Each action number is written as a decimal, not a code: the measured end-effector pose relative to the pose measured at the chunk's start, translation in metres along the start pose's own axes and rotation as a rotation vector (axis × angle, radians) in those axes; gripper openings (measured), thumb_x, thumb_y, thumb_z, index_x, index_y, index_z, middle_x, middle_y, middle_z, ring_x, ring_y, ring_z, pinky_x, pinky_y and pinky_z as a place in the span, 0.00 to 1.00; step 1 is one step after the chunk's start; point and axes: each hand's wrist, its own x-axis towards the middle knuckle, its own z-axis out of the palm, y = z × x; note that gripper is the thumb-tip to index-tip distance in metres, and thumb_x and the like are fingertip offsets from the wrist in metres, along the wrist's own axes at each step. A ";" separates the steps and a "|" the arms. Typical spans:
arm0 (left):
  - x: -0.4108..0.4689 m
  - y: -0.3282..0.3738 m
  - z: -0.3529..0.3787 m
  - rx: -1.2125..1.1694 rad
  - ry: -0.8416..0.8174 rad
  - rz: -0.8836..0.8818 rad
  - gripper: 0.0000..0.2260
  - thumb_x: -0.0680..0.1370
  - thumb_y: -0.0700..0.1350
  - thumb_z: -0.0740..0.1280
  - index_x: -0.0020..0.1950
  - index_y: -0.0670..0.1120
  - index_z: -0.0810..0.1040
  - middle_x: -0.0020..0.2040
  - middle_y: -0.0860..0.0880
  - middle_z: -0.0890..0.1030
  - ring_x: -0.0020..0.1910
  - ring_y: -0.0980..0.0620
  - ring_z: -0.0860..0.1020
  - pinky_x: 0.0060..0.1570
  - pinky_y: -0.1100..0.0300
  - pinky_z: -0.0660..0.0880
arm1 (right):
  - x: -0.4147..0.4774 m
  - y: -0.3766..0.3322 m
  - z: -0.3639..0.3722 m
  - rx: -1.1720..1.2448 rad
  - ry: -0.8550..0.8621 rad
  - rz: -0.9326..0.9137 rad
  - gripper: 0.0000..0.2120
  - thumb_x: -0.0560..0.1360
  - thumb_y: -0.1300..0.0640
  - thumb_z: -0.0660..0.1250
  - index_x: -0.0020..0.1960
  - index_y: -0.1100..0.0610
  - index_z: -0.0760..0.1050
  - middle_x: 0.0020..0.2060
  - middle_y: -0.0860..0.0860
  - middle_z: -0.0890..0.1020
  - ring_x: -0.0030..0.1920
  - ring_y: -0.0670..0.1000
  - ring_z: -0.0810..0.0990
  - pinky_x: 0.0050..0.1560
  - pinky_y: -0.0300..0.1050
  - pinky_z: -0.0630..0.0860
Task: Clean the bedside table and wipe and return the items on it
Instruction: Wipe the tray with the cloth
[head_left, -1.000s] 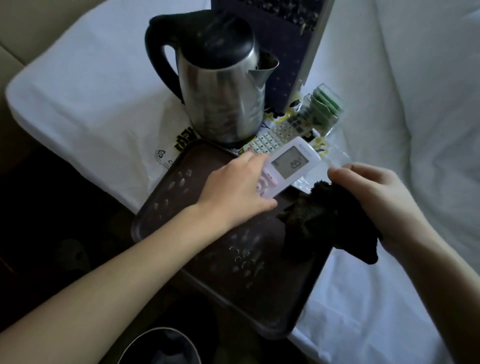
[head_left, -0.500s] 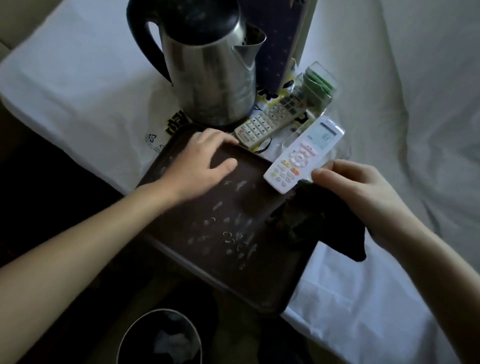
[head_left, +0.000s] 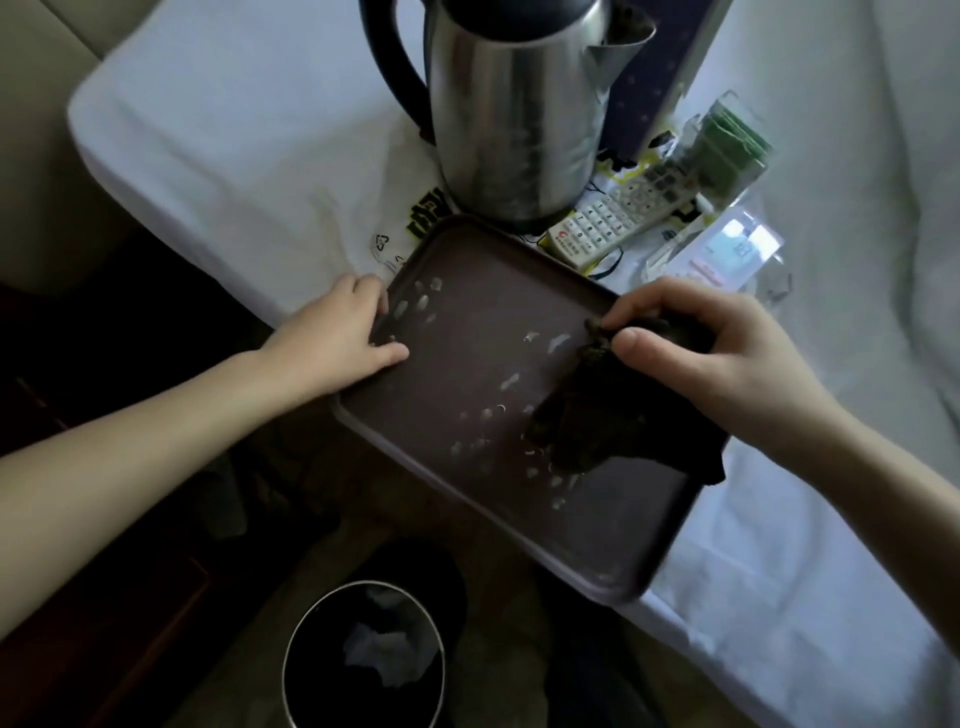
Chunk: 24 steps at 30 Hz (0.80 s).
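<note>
A dark brown tray (head_left: 457, 332) lies on the white bed sheet, half over the bed's edge, with several pale smears on it. My left hand (head_left: 337, 332) grips its left rim, thumb on the inside. My right hand (head_left: 696, 353) holds a dark cloth (head_left: 602, 421) pressed on the tray's right part. A white air-conditioner remote (head_left: 727, 252) lies on the sheet beyond my right hand. A steel kettle (head_left: 519, 114) with a black handle stands behind the tray. Beside it lies a white TV remote (head_left: 618, 218).
A clear box with green packets (head_left: 727, 145) sits right of the kettle, before a dark upright box (head_left: 654, 67). A printed plastic bag (head_left: 415, 218) lies under the kettle. A round bin (head_left: 363, 654) with crumpled paper stands on the floor below the tray.
My left hand let go of the white air-conditioner remote, which now lies on the sheet, and moved to the tray's left rim. My right hand brought the cloth down onto the tray.
</note>
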 end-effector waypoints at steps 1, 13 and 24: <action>-0.001 -0.002 0.001 -0.008 -0.019 -0.044 0.18 0.72 0.51 0.70 0.53 0.45 0.66 0.52 0.44 0.71 0.49 0.43 0.74 0.47 0.52 0.71 | -0.002 0.001 0.000 -0.004 0.016 0.016 0.09 0.65 0.44 0.69 0.43 0.47 0.78 0.36 0.38 0.80 0.38 0.39 0.78 0.39 0.27 0.70; -0.052 -0.033 -0.029 -1.133 -0.505 -0.082 0.38 0.59 0.61 0.77 0.65 0.50 0.68 0.60 0.47 0.79 0.57 0.47 0.79 0.52 0.41 0.75 | 0.002 0.001 -0.009 0.066 -0.040 0.150 0.10 0.66 0.45 0.68 0.43 0.48 0.80 0.34 0.44 0.81 0.35 0.41 0.78 0.36 0.29 0.72; -0.158 -0.087 -0.038 -1.376 -0.264 -0.200 0.37 0.53 0.58 0.81 0.57 0.48 0.73 0.45 0.44 0.83 0.41 0.48 0.83 0.38 0.56 0.81 | 0.000 -0.032 0.017 0.429 0.256 0.312 0.08 0.76 0.55 0.64 0.41 0.53 0.79 0.33 0.46 0.82 0.38 0.45 0.79 0.40 0.36 0.77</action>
